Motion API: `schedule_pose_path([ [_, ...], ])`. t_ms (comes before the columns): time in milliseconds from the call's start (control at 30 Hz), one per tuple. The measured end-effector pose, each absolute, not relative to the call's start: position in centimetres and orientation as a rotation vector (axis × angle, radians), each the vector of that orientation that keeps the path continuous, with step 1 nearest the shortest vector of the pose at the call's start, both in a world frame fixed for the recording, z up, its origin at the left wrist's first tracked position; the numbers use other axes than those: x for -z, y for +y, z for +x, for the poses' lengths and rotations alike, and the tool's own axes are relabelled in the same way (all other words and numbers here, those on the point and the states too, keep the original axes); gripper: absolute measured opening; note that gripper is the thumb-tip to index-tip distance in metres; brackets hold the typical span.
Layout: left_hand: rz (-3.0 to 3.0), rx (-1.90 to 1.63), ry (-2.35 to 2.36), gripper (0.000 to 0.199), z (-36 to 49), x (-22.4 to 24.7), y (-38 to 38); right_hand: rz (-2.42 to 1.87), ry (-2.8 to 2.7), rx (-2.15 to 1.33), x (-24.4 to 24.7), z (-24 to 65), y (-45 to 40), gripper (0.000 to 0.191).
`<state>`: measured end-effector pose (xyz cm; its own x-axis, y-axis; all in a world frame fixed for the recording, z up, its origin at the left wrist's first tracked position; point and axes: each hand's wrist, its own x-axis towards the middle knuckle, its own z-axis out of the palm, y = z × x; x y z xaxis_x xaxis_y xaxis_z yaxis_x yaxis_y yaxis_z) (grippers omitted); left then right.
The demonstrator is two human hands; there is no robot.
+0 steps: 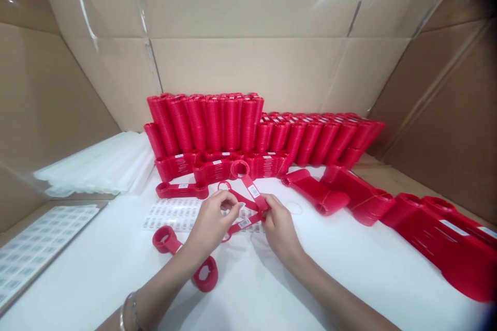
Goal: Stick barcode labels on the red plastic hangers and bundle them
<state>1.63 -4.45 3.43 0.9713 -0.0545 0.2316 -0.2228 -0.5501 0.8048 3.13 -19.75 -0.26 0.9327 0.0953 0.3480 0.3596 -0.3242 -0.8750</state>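
Observation:
My right hand (280,225) is closed on the ends of a few red ring-ended plastic strips (247,178), fanned apart above the table. White barcode labels show on at least two of these strips. Between the thumb and forefinger of my left hand (216,218) is a small white label (243,205), close to the fanned strips. Beneath both hands lies a sheet of barcode labels (166,214), partly covered by them. A short stack of red strips (207,273) rests under my left forearm, which hides its middle.
Tall stacks of red strips (213,124) line the back against a cardboard wall (248,62). Bundled strips (361,199) lie along the right. At the left are clear plastic bags (101,163) and another label sheet (34,243). A pale rubber band (297,209) lies right of centre.

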Motion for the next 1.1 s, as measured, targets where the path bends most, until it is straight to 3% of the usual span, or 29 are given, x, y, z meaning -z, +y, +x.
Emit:
schedule_pose_path([
  [1100,2.308,-0.390,-0.250,0.011,1.78,-2.87,-4.50,-1.805,-0.453,0.220,0.18,2.44,-19.45,0.041],
])
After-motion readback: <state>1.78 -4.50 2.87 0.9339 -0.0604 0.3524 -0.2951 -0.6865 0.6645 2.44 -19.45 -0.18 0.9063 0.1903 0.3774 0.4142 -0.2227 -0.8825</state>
